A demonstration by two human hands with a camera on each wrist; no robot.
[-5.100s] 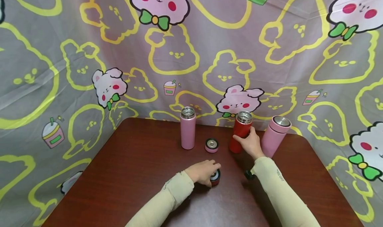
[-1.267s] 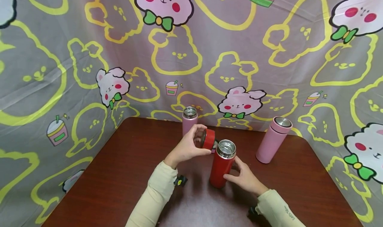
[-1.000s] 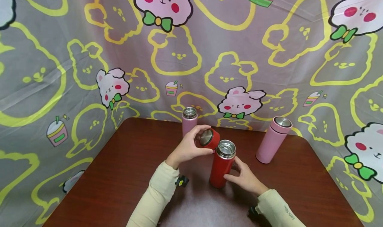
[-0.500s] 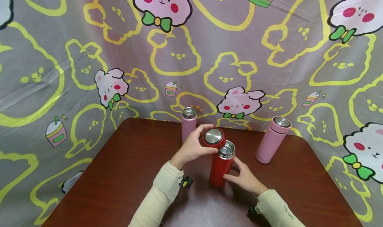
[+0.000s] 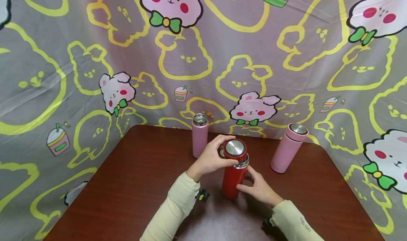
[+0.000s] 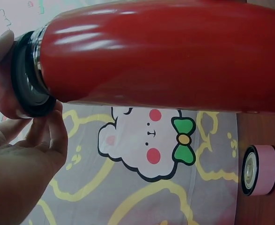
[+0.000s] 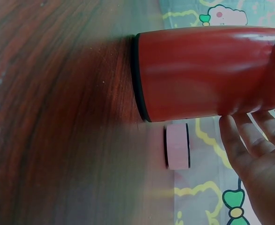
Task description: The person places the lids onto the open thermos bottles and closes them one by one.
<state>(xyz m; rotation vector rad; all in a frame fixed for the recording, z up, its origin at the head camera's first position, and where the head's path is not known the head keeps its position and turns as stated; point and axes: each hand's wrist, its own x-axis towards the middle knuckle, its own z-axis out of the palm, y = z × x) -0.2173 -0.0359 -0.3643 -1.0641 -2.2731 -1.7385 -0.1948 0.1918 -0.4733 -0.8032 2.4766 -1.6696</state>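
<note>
Red lid (image 5: 235, 149) sat pinched in left hand (image 5: 211, 157), over red bottle (image 5: 233, 181); right hand (image 5: 261, 188) gripped bottle below, both hands' fingers curved; pink lid (image 7: 177, 146) lay beyond them.

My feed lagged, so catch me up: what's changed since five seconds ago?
The red bottle, still in the right grip, came nearer and leftward. The left grip raised the red lid from the table, turned it metal side up and brought it to the bottle's neck. Both still hold. The open pink bottle, capped pink bottle and loose pink lid stayed put.
</note>
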